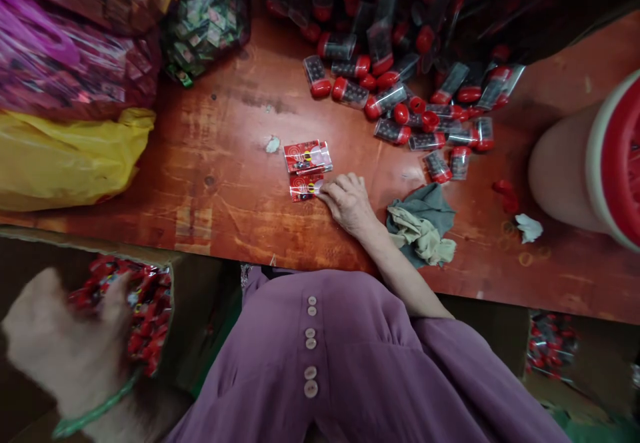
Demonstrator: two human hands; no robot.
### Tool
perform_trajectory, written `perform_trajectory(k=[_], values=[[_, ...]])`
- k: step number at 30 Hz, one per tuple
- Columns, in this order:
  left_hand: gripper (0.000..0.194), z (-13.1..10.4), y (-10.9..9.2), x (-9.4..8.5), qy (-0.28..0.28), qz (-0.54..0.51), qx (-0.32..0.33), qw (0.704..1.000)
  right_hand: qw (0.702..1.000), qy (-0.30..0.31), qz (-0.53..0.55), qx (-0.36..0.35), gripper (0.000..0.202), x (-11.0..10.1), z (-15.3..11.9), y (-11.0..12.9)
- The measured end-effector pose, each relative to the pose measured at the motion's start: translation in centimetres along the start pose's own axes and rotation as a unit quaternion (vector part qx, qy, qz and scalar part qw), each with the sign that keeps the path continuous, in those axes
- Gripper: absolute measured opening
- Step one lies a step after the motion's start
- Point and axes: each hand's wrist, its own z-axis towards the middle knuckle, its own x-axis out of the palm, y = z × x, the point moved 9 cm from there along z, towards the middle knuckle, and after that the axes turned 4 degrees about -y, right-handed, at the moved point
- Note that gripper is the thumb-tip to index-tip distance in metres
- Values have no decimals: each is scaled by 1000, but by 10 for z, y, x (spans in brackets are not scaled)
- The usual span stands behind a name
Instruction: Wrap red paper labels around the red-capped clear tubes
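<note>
Pinching one glossy, rectangular red packet [303, 188]; bare right hand [347, 202]

Worktop [225, 130], reddish orange with a wood-grain surface, spanning the full width of the view; dark knot-like spots, grey scuffs and paler worn patches mark its finish. The near edge slopes downward from left to right. Beneath it, in shadow, stand cardboard boxes [597, 363], with green material [590, 428] at lower right. Lighting is dim and uneven: soft sheen mid-surface, near-black shadow toward the upper right.
</note>
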Motion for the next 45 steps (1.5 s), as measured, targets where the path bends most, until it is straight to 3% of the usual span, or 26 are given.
perform_trajectory(k=[1, 2, 3, 6, 9, 11, 14, 17, 20, 22, 24, 27, 30, 33, 36, 39, 41, 45], values=[[39, 9, -16, 1, -67, 58, 7, 996, 1000, 0, 0, -7, 31, 3, 1, 1], [49, 18, -39, 16, -81, 54, 40, 994, 1000, 1, -1, -12, 32, 5, 3, 3], [50, 26, -66, 40, -48, 9, 96, 994, 1000, 2, -6, -16, 33, 7, 4, 4], [39, 36, -146, 103, 5, -90, 284, 955, 999, 28, -21, -24, 34, 9, 7, 9], [34, 42, -190, 149, 46, -34, 365, 929, 997, 71, -9, -29, 29, 7, 6, 18], [32, 45, -204, 162, 41, 16, 400, 915, 996, 82, 11, -26, 27, 0, 5, 23], [26, 45, -210, 164, 15, 32, 448, 893, 995, 86, 32, -28, 29, -16, 3, 25], [21, 46, -211, 164, 6, 16, 468, 883, 996, 80, 42, -8, 29, -42, -4, -1], [22, 48, -211, 170, 27, 12, 451, 892, 992, -19, -16, 121, 23, -89, -20, -72], [23, 47, -212, 172, 42, 14, 440, 897, 970, -74, -73, 220, 16, -116, -38, -124], [23, 46, -214, 171, 48, 16, 433, 900, 949, -85, -111, 283, 19, -127, -54, -165], [25, 46, -213, 169, 48, 12, 419, 907, 944, -71, -102, 305, 27, -119, -61, -197], [31, 50, -206, 168, 44, -6, 402, 915, 947, -51, -74, 309, 37, -108, -58, -197], [26, 53, -200, 165, 29, -51, 392, 918, 956, -42, -65, 284, 45, -107, -48, -174], [18, 51, -197, 164, 28, -111, 400, 909, 969, -61, -33, 238, 30, -110, -35, -147], [16, 49, -195, 165, 55, -156, 374, 913, 971, -84, 69, 212, 28, -107, -27, -130], [20, 50, -192, 167, 90, -172, 335, 922, 951, -115, 180, 224, 39, -99, -28, -125], [27, 55, -187, 172, 166, -196, 266, 929, 872, -133, 391, 261, 53, -67, -30, -115]])
